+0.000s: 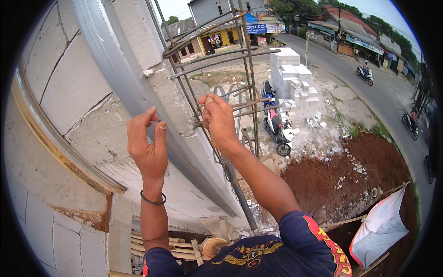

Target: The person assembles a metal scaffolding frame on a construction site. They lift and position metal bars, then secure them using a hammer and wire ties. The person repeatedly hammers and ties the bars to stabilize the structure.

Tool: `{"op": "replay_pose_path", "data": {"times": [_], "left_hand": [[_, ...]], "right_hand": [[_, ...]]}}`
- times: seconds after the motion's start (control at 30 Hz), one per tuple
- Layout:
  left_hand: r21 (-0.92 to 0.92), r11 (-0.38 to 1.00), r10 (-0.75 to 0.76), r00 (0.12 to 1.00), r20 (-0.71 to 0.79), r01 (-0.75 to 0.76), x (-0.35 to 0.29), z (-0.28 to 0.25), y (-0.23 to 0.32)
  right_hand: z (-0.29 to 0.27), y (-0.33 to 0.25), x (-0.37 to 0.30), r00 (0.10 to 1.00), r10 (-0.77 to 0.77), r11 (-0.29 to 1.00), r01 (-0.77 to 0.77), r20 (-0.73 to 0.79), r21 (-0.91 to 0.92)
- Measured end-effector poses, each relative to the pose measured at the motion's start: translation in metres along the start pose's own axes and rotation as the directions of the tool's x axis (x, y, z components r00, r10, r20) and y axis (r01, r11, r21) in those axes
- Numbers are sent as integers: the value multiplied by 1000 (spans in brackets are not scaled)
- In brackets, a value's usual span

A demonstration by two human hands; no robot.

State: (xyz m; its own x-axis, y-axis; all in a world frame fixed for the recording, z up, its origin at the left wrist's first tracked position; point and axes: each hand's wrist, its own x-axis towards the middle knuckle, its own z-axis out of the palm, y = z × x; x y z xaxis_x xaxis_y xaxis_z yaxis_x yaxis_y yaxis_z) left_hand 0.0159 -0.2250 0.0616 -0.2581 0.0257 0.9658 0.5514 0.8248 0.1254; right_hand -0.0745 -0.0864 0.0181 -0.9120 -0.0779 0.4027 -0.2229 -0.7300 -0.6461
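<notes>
The rebar cage (pixel 249 57) stood beside the block wall (pixel 76 78), likely stiff and rough, best held along an upright. The right hand (pixel 218 120) pinched its fingers there, contents unclear; the left hand (pixel 146 145) curled loosely, apparently empty.

Rusty brown on the rebar cage (pixel 226 63). Left of the cage, silver-grey on the metal channel (pixel 115 64), pale grey with dark joint lines on the block wall (pixel 83 83). Below it, navy on the T-shirt (pixel 295 226) with a gold winged emblem (pixel 253 261), yellow on red along the sleeve trim (pixel 319 231), black on the wristband (pixel 152 202). Right of it, white on the stacked blocks (pixel 287 71), reddish brown on the soil (pixel 311 177).
</notes>
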Motion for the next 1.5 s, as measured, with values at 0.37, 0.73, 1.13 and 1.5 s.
{"op": "replay_pose_path", "data": {"times": [0.37, 0.73, 1.13, 1.5], "left_hand": [[546, 777, 359, 933, 23, -313, 63, 31, -21], [589, 751, 380, 925, -17, -298, 72, 52, -34], [565, 770, 352, 936, 13, -297, 74, 57, -35], [543, 796, 346, 937, -41, -270, 52, 58, -25]], "right_hand": [[-12, -58, 30, 965, 165, 927, -80, 205, -367], [-10, -38, 55, 934, -197, 636, 352, 297, -686], [-26, -64, 59, 955, 202, 875, -77, 216, -478], [-20, -24, 24, 992, -118, 847, 120, 36, -518]]}}
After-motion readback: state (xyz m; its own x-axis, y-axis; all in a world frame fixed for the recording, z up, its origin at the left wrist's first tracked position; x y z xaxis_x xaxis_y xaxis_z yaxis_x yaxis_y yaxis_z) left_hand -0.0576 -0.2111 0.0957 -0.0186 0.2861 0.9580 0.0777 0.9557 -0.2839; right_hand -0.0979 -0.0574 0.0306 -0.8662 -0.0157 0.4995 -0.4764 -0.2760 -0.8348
